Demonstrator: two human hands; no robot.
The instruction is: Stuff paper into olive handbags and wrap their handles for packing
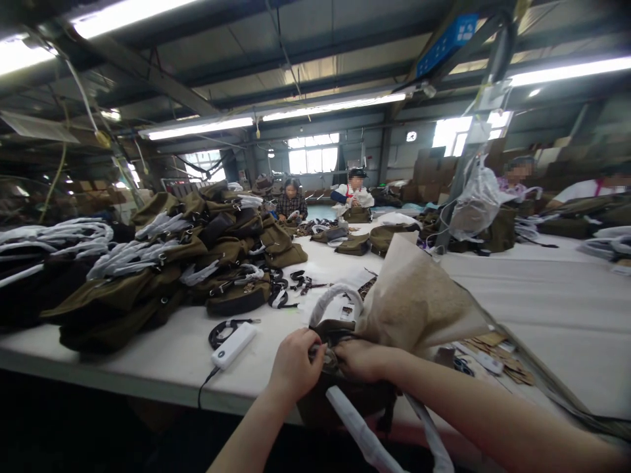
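An olive-green handbag (345, 404) stands at the table's front edge, its mouth towards me. White wrapping covers its handles (329, 303); one arches behind the mouth and another hangs down in front. My left hand (298, 361) is closed, thumb and fingers pinching the pale lining at the left of the opening. At the right of the mouth, my right hand (362, 358) curls its fingers onto the bag's edge; the fingertips are partly hidden inside. Behind my right wrist a large sheet of beige paper (419, 295) sticks up beside the bag.
A big pile of olive bags (236, 253) fills the left of the white table (162, 355). A white corded device (235, 345) and dark straps (280, 289) lie nearer. Brown cardboard tags (505, 361) are at right. Co-workers (355, 194) sit across the table.
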